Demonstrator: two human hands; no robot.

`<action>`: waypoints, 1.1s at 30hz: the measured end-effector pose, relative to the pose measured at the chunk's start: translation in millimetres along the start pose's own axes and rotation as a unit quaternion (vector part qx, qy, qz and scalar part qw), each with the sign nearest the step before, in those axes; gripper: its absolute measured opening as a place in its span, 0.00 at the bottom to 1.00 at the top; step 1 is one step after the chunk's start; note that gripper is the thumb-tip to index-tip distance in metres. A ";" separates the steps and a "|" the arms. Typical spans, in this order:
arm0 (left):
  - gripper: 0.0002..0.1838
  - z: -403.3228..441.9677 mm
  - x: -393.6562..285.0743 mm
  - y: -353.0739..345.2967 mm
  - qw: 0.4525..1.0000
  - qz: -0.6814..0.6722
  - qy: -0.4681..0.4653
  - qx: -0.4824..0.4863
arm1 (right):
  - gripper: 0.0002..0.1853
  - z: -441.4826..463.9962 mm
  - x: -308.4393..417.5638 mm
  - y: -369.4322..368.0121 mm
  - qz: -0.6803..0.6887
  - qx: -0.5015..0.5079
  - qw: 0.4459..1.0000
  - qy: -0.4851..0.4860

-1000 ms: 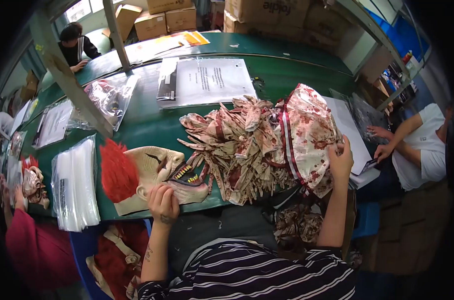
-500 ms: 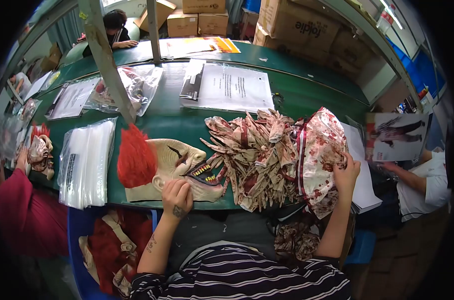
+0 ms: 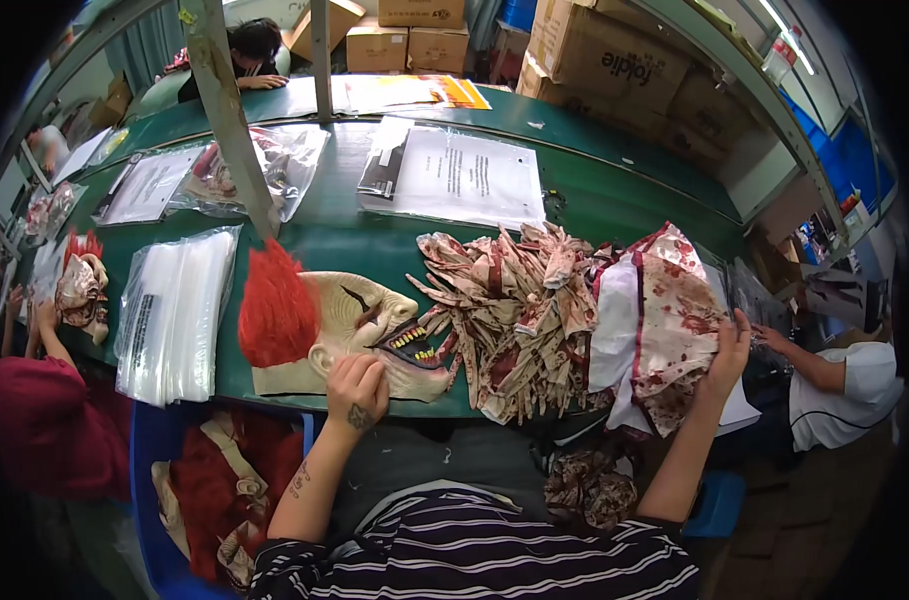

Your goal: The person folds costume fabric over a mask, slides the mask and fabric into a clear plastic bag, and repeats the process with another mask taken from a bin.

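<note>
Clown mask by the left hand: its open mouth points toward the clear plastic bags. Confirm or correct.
Wrong direction: in the head view, the clown mask by the left hand points its open mouth toward the bloodstained gloves.

mask on table, between bag stack and glove heap

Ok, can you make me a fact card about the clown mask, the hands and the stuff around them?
Left hand: touching the clown mask
Right hand: holding the red-spotted cloth
Clown mask: red-haired, open-mouthed, on the green table
Between mask and cloth: beige, red-stained heap
Beside the mask: clear plastic bags
Blue bin: red, furry-looking things inside
</note>
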State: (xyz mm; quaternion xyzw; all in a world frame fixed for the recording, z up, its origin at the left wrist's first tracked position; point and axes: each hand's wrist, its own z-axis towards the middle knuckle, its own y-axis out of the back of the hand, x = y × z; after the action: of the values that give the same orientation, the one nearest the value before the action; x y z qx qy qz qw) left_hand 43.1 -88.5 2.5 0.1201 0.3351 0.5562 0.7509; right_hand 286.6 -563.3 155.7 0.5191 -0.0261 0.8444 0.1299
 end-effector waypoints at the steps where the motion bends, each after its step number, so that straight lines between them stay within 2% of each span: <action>1: 0.08 -0.3 -0.1 0.4 1.000 0.000 0.001 0.002 | 0.24 -0.3 11.5 0.1 0.086 0.014 0.996 -0.014; 3: 0.08 -1.2 -0.2 -0.5 1.000 0.001 0.003 0.006 | 0.25 -1.6 32.2 0.1 0.258 0.041 0.965 -0.041; 5: 0.08 -2.2 -0.2 -0.1 1.000 0.001 0.004 0.006 | 0.25 -13.5 55.0 -4.2 0.296 0.062 0.953 -0.019; 8: 0.09 -2.0 0.3 -0.1 1.000 0.001 0.006 0.004 | 0.24 -45.9 90.6 -21.4 0.408 0.120 0.904 0.048; 11: 0.09 -1.3 0.6 0.0 1.000 -0.004 0.006 -0.007 | 0.25 -82.9 108.8 -43.6 0.442 0.118 0.884 0.091; 13: 0.10 -1.2 -0.4 1.6 1.000 -0.012 0.005 -0.016 | 0.23 -100.4 101.2 -47.6 0.363 0.235 0.876 0.213; 14: 0.10 -0.5 -1.3 2.9 1.000 -0.010 0.003 -0.015 | 0.24 -116.3 111.2 -55.9 0.398 0.273 0.866 0.126; 15: 0.10 0.0 -2.5 4.3 1.000 -0.011 -0.003 -0.024 | 0.18 -128.8 106.8 -57.4 0.403 0.302 0.862 0.059; 17: 0.10 1.7 -6.1 5.8 0.999 -0.015 -0.016 -0.042 | 0.10 -143.3 90.7 -80.4 0.406 0.401 0.820 0.038; 18: 0.10 3.0 -8.2 5.6 0.998 -0.017 -0.024 -0.053 | 0.10 -150.7 94.0 -87.6 0.407 0.399 0.821 0.041; 19: 0.10 3.5 -18.3 9.5 0.997 -0.054 -0.001 -0.047 | 0.09 -157.5 105.8 -99.6 0.363 0.470 0.804 0.041; 21: 0.10 2.0 -50.9 24.9 0.995 -0.093 0.018 -0.036 | 0.13 -172.9 124.4 -121.9 0.269 0.597 0.755 0.033; 22: 0.08 -0.1 -69.1 33.8 0.943 -0.291 0.160 0.035 | 0.15 -181.8 120.1 -131.9 0.243 0.606 0.757 0.042; 23: 0.06 -0.4 -82.3 41.9 0.827 -0.467 0.296 0.104 | 0.17 -190.9 115.4 -140.1 0.216 0.615 0.757 0.047; 26: 0.06 8.5 -100.6 56.8 0.801 -0.501 0.317 0.082 | 0.20 -200.8 120.9 -158.3 0.169 0.645 0.742 0.060; 28: 0.06 15.1 -106.9 63.0 0.775 -0.533 0.335 0.054 | 0.20 -201.9 117.7 -164.8 0.197 0.756 0.621 0.057; 29: 0.06 19.8 -108.6 66.5 0.775 -0.532 0.337 0.056 | 0.20 -203.5 118.7 -166.7 0.199 0.756 0.622 0.054; 33: 0.08 53.4 -100.6 76.5 0.776 -0.599 0.124 0.153 | 0.20 -210.1 129.8 -172.4 0.226 0.828 0.512 0.037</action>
State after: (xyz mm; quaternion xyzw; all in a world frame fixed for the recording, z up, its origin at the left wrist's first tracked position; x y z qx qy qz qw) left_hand 3.7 -143.5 121.9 -0.0612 0.5101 -0.0544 0.8562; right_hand 90.9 -334.4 158.2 0.3365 0.5728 0.5025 -0.5533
